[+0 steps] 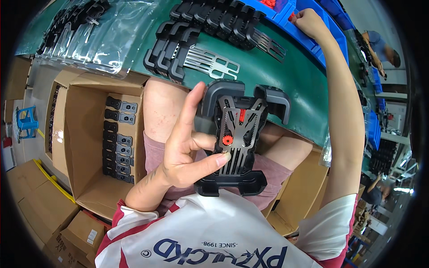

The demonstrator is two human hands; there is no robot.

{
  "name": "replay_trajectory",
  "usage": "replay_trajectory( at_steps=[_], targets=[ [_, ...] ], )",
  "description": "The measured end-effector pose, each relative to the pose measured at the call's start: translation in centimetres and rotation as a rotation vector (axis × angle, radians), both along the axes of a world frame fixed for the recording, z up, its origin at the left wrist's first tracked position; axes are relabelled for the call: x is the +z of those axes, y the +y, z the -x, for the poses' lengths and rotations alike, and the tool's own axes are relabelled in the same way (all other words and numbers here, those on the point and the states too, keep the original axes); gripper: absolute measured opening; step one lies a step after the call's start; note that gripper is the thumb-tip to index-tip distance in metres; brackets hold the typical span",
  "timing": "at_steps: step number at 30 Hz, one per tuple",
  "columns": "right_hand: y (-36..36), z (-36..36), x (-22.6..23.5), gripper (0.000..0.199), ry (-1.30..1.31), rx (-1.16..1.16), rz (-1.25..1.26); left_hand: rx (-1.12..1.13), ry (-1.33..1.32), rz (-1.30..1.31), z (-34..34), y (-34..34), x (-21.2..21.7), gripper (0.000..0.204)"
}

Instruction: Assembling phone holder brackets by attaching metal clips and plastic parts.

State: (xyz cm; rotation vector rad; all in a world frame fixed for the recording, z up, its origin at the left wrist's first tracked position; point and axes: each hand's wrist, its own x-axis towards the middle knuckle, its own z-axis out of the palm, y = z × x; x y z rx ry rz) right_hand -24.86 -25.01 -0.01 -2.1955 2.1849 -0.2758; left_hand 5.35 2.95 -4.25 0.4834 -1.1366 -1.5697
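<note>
My left hand [185,156] grips a black phone holder [237,134] above my lap, its thumb on the metal plate and its index finger stretched out along one side. The holder has padded corner claws at both ends. On its slotted silver plate sit a small red gear [228,140] and a red strip [242,115]. At the far right, my right hand [309,23] reaches into a blue parts bin [331,42] with its fingers curled together. Some red shows at those fingertips; whether it is held I cannot tell.
More black clamp pieces with metal plates [212,61] lie in rows on the green table [286,85]. Clear plastic sheeting [114,42] covers its left part. An open carton [85,134] with black and grey parts stands left of my legs; another carton [299,192] stands right.
</note>
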Motion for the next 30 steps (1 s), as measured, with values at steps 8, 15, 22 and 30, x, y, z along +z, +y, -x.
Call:
replay_trajectory(
  at_steps=[8,15,22,30],
  targets=[
    [0.2,-1.7,2.4,0.018,0.038,-0.024,-0.104,0.062,-0.133,0.105,0.0,0.5,-0.2,0.095],
    [9.0,-1.6,3.7,0.027,-0.805,0.087,0.359,0.101,-0.063,-0.091,0.8,0.4,1.1,0.096],
    [23.7,-4.6,1.6,0.025,-1.461,0.039,0.134,0.160,0.039,-0.266,1.9,-0.4,1.6,0.103],
    [29.4,-8.0,0.3,0.030,-1.562,0.110,0.007,0.034,-0.110,-0.216,2.4,0.4,2.3,0.103]
  ],
)
